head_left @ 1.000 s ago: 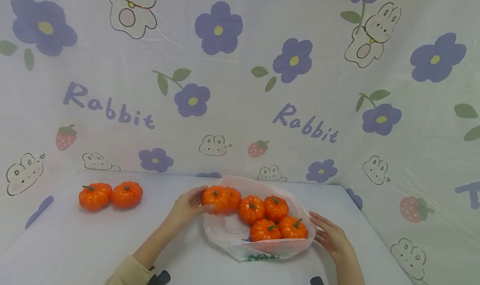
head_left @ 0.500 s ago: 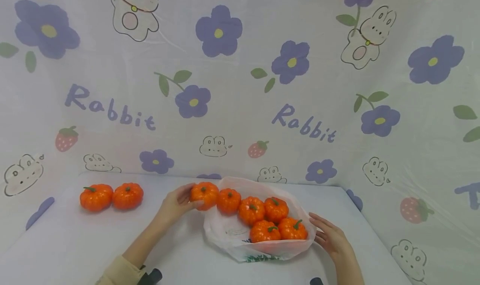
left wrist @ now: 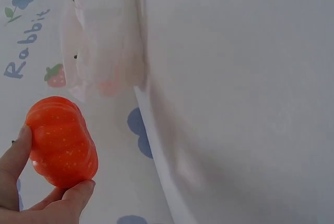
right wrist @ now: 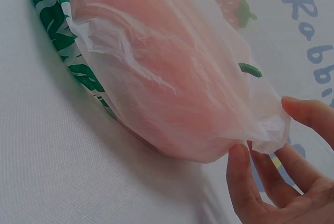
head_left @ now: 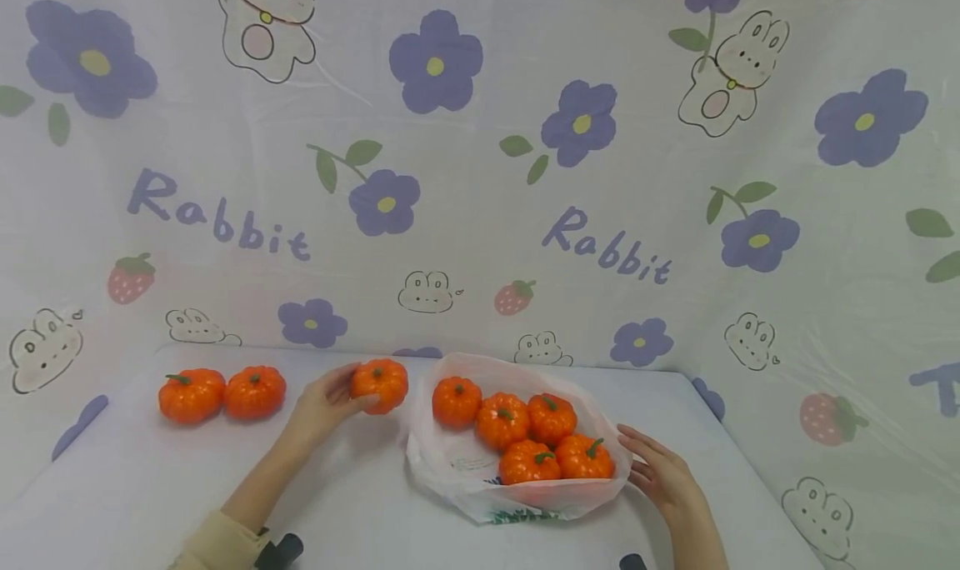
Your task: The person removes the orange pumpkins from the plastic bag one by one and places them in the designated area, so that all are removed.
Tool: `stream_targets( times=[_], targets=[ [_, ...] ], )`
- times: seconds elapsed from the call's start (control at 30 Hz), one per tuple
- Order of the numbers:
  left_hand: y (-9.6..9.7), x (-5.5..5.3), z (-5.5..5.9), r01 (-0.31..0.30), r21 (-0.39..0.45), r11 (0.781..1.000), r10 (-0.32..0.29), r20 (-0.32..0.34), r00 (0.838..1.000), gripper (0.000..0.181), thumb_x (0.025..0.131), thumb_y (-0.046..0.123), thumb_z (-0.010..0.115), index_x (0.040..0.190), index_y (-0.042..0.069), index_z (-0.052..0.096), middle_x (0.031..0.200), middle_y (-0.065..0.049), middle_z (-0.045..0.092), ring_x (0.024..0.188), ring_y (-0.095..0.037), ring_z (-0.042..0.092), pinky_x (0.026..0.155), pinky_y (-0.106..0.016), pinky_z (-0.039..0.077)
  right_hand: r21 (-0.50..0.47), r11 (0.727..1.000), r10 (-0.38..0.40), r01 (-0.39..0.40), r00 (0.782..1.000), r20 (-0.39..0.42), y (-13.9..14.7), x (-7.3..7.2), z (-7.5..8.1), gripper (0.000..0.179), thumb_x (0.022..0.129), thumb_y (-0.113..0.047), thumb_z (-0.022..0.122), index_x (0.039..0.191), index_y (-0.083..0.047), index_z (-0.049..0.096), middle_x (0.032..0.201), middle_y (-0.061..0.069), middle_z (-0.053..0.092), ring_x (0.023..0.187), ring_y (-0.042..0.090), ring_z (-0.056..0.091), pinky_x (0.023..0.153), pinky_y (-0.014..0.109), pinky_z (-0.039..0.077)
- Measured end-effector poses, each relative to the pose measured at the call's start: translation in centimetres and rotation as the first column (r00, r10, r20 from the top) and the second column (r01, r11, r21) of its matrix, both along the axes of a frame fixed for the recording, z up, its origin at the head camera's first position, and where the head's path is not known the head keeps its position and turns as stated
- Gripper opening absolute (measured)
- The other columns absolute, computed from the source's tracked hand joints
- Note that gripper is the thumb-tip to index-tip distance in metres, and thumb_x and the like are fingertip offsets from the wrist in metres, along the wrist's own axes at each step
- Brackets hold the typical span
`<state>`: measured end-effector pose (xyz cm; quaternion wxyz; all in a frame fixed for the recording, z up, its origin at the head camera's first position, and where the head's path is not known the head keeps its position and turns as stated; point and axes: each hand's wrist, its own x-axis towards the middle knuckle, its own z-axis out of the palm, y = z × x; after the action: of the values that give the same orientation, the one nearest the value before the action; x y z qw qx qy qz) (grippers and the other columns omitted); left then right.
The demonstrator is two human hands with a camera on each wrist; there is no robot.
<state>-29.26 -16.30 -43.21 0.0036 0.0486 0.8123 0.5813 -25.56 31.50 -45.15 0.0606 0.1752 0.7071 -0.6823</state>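
Observation:
My left hand (head_left: pixel 324 403) holds a small orange pumpkin (head_left: pixel 379 385) above the table, left of an open white plastic bag (head_left: pixel 450 482). In the left wrist view, thumb and fingers grip the pumpkin (left wrist: pixel 61 143) by its sides. Several more orange pumpkins (head_left: pixel 503 420) with green stems lie inside the bag. At the bag's right rim is my right hand (head_left: pixel 667 474). The right wrist view shows its fingertips on both sides of the bag's gathered edge (right wrist: pixel 271 132), holding it. A green stem (right wrist: pixel 250 70) pokes up behind the thin plastic there.
Two orange pumpkins (head_left: pixel 192 396) sit side by side at the back left of the white table (head_left: pixel 375 512). Behind the table hangs a pale curtain (head_left: pixel 480 220) printed with flowers and rabbits. Green print marks the bag's near side.
My left hand has moved left with its pumpkin, from over the bag's left side to outside it. My right hand has stayed at the bag's rim.

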Motion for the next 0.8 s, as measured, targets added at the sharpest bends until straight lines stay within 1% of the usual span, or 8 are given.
stream_targets(
  times=[0.17,0.3,0.43,0.53,0.63,0.73,0.8],
  targets=[
    [-1.1,-0.2,-0.2,-0.028,-0.030,0.999,0.028,0.014,1.000,0.080,0.088,0.033,0.073,0.151,0.004,0.033,0.157,-0.020,0.033,0.144,-0.035,0.036,0.113,-0.043,0.038,-0.003,1.000,-0.005,0.005,1.000,0.000,0.0,0.0,0.0,0.065,0.091,-0.039,0.068,0.145,-0.011,0.047,0.158,0.012,0.032,0.115,0.019,0.053,0.116,0.040,0.039],
    [-1.8,-0.4,-0.2,-0.042,-0.039,0.998,0.043,0.031,0.999,0.079,0.089,0.030,0.072,0.151,0.003,0.031,0.157,-0.021,0.031,0.145,-0.036,0.033,0.115,-0.045,0.036,-0.010,1.000,-0.004,0.004,1.000,0.002,0.0,0.0,-0.1,0.065,0.092,-0.039,0.066,0.147,-0.011,0.045,0.160,0.013,0.029,0.119,0.022,0.051,0.119,0.044,0.035],
    [-2.5,-0.7,-0.5,-0.047,-0.045,0.998,0.047,0.010,0.999,0.077,0.090,0.024,0.071,0.150,-0.002,0.031,0.156,-0.025,0.031,0.145,-0.038,0.032,0.116,-0.045,0.035,-0.011,1.000,-0.002,0.002,1.000,-0.001,0.1,-0.1,-0.2,0.064,0.092,-0.038,0.066,0.146,-0.011,0.045,0.159,0.012,0.031,0.119,0.021,0.052,0.119,0.044,0.035],
    [-2.9,-0.9,-0.8,-0.054,-0.070,0.996,0.053,-0.015,0.998,0.077,0.089,0.022,0.071,0.149,-0.005,0.031,0.155,-0.027,0.032,0.145,-0.040,0.032,0.116,-0.046,0.034,-0.017,1.000,-0.011,0.011,1.000,-0.005,0.1,-0.2,-0.3,0.061,0.090,-0.038,0.068,0.143,-0.012,0.050,0.152,0.007,0.041,0.112,0.018,0.055,0.113,0.039,0.042],
    [-3.3,-1.0,-1.0,-0.071,-0.109,0.992,0.067,-0.033,0.997,0.077,0.089,0.022,0.071,0.148,-0.006,0.031,0.154,-0.028,0.032,0.144,-0.041,0.031,0.116,-0.047,0.034,-0.023,1.000,-0.013,0.012,1.000,-0.012,0.3,-0.1,-0.3,0.059,0.089,-0.037,0.070,0.141,-0.013,0.053,0.138,-0.003,0.053,0.106,0.015,0.058,0.103,0.030,0.048],
    [-3.6,-1.2,-1.1,-0.085,-0.159,0.984,0.080,-0.039,0.996,0.077,0.089,0.022,0.071,0.149,-0.005,0.030,0.154,-0.028,0.032,0.144,-0.041,0.031,0.116,-0.049,0.034,-0.026,1.000,-0.013,0.013,1.000,-0.016,0.3,-0.1,-0.3,0.058,0.089,-0.036,0.071,0.140,-0.014,0.054,0.126,-0.011,0.056,0.102,0.013,0.059,0.093,0.023,0.051],
    [-3.8,-1.3,-1.2,-0.092,-0.172,0.981,0.088,-0.031,0.996,0.077,0.089,0.021,0.071,0.149,-0.005,0.030,0.154,-0.028,0.032,0.144,-0.042,0.031,0.116,-0.050,0.034,-0.026,1.000,-0.011,0.011,1.000,-0.019,0.3,-0.1,-0.3,0.058,0.089,-0.036,0.071,0.140,-0.014,0.054,0.124,-0.012,0.057,0.101,0.012,0.059,0.090,0.021,0.052]
  ],
)
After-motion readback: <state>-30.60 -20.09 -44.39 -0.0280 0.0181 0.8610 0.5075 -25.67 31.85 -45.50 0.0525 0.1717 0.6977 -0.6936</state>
